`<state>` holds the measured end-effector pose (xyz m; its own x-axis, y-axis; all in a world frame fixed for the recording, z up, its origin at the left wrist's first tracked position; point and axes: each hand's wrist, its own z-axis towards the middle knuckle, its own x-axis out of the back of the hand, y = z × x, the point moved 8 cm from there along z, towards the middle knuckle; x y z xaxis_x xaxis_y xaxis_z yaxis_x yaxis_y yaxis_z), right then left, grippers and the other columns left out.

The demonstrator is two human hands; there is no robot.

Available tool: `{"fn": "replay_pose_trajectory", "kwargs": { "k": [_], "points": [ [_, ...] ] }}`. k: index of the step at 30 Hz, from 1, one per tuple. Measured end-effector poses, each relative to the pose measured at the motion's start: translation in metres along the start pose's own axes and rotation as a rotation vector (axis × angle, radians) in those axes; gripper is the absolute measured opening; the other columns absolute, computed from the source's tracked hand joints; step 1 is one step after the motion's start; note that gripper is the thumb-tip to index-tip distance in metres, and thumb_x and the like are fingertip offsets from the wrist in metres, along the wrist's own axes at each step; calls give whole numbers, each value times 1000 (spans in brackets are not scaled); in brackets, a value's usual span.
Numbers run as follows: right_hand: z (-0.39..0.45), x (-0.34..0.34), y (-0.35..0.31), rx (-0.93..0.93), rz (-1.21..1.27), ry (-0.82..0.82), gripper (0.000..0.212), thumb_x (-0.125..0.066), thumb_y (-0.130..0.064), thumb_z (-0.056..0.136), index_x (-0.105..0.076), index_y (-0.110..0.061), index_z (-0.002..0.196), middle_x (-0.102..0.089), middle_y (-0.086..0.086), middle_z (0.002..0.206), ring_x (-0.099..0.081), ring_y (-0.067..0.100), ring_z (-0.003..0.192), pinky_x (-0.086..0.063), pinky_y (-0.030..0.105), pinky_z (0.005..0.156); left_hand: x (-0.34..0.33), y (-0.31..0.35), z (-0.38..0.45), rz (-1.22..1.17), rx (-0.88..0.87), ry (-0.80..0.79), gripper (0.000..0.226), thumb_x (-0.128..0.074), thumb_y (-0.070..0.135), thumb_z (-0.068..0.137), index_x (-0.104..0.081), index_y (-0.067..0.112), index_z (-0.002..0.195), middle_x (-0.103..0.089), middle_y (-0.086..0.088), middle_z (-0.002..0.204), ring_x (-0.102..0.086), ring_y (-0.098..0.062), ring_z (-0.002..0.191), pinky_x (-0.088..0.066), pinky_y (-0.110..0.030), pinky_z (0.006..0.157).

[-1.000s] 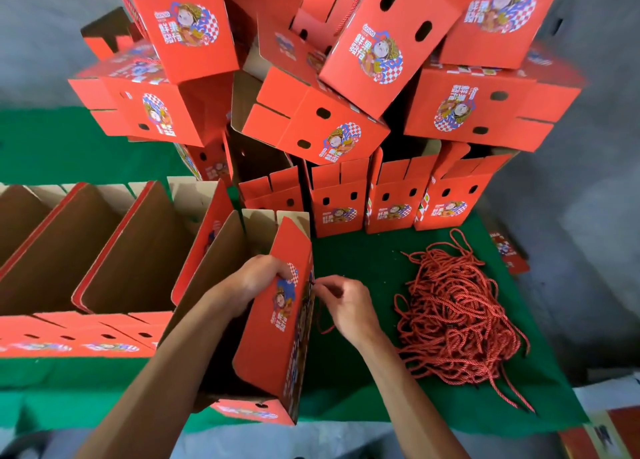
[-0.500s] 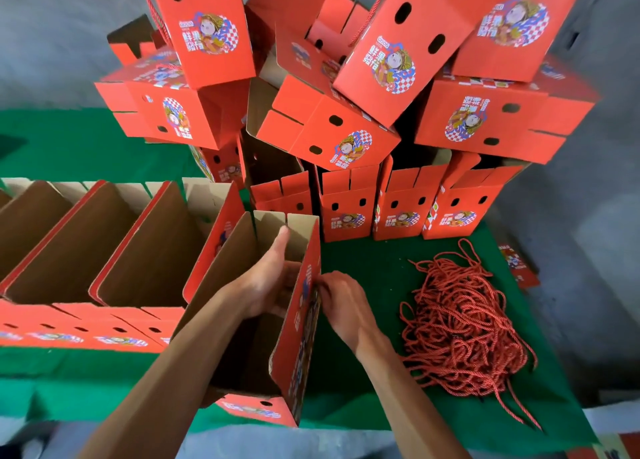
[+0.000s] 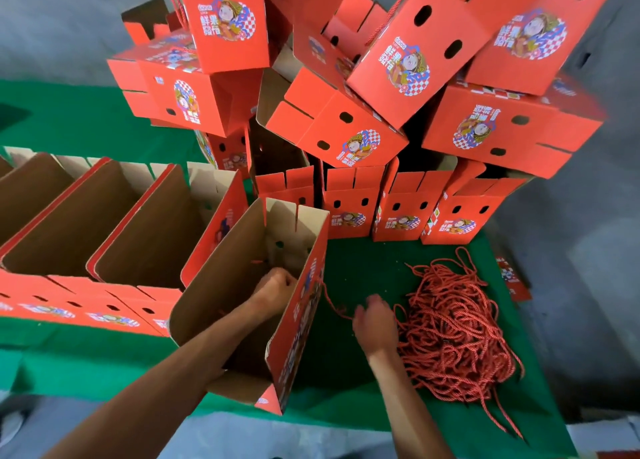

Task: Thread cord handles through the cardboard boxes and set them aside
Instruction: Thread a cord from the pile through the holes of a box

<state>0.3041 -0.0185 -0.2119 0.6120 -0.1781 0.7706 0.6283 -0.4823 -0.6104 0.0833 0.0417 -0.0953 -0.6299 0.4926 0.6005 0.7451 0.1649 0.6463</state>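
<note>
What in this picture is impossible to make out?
Head view, the only one:
- Left hand fingertips: curled inside the open box, their grip hidden.
- Right hand: motion-blurred, its hold on the cord unclear.
- Cord's end beyond the box wall: hidden.
- Stacked boxes: cut off by the top edge.

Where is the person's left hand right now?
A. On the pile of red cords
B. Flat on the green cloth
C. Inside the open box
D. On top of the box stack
C: the left hand reaches down inside the open box, fingers curled.
</note>
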Motion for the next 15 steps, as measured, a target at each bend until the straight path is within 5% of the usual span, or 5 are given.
{"fn": "replay_pose_trajectory", "kwargs": {
  "k": [2, 6, 10, 15],
  "points": [
    [-3, -10, 45, -192, -145, -113, 36, -67, -33, 98, -58, -3, 116, -68, 18, 119, -67, 36, 111, -53, 39, 88, -3, -12, 1, -15, 38, -26, 29, -50, 12, 106, -68, -5, 121, -69, -25, 120, -66, -39, 114, -51, -49, 102],
    [-8, -24, 75, -263, -118, -211, 37, -74, -38, 93, -67, -1, 95, -72, 18, 100, -71, 35, 102, -50, 35, 77, -5, -28, -4, -268, 145, -132, 48, -41, 47, 108, -61, 7, 126, -70, -17, 119, -70, -28, 103, -58, -41, 83],
    [-2, -25, 76, -332, -15, -227, 25, -74, -21, 89, -65, -5, 72, -66, 17, 81, -71, 32, 86, -48, 38, 69, 7, -26, -15, -558, 141, -229, 79, -32, 80, 93, -62, 15, 125, -73, -11, 118, -71, -29, 110, -59, -47, 88],
    [-10, -24, 59, -294, 99, -268, 50, -75, -24, 87, -45, -16, 49, -47, 2, 50, -45, 19, 47, -32, 32, 55, 10, -3, -43, -444, -20, -459, 84, -53, 93, 73, -63, 29, 127, -75, 0, 119, -72, -20, 110, -61, -35, 80]
  ]
}}
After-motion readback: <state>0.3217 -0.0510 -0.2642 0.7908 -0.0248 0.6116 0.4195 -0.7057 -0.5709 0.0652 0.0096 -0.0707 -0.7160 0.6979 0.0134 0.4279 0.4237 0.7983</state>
